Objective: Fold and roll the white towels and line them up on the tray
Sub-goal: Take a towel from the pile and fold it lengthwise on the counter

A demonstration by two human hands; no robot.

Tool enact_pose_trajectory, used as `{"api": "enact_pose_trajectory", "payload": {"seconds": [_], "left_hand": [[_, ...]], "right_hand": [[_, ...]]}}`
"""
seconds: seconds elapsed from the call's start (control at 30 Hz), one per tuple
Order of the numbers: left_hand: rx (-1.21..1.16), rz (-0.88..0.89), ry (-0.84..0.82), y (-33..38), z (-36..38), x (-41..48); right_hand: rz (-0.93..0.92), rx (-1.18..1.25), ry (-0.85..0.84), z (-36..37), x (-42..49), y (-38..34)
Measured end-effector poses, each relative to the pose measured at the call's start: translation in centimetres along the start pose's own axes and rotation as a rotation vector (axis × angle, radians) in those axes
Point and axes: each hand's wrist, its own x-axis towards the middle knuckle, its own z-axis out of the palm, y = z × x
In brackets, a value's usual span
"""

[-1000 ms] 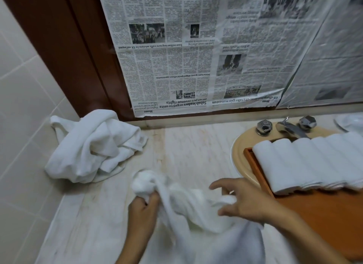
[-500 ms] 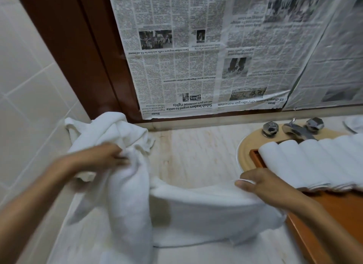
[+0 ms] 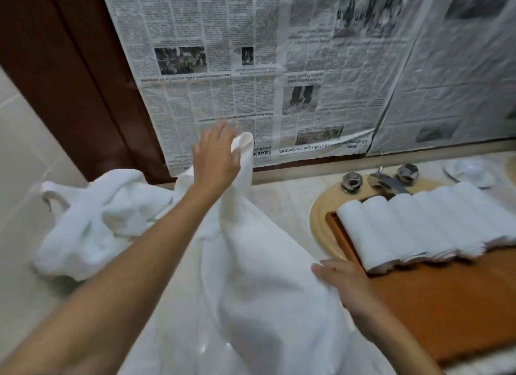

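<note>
Grips corner of limp white terry towel (image 3: 265, 277) high in left hand (image 3: 216, 156), pinches opposite edge low in right hand (image 3: 343, 279), apparently to stretch it open for folding.

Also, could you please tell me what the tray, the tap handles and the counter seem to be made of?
The orange-brown rectangular tray looks like smooth, satin-finished wood, from its warm colour and raised rim. The faceted silver tap handles seem polished metal, probably chrome, given their bright reflections. The pale veined counter appears to be glossy stone, perhaps marble.
</note>
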Motion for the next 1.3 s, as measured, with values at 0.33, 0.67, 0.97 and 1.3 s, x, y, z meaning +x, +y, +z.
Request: {"api": "enact_pose_trajectory", "payload": {"seconds": [0.33,0.67,0.97,1.3], "left_hand": [[0.030,-0.141,-0.603,0.4,12.0,-28.0],[0.019,-0.043,-0.561,-0.3,8.0,-35.5],[-0.171,-0.025,-0.475,-0.8,4.5,-35.7],[-0.433,-0.553,-0.372,-2.5,4.7,-26.4]], "right_hand": [[0.324,-1.008,0.082,-2.6,0.9,11.4],[0.286,-0.824,0.170,1.9,2.6,11.9],[-0.284,-1.011,0.216,5.7,6.2,13.6],[-0.483,-0.915,0.178,7.9,13.7,9.0]]}}
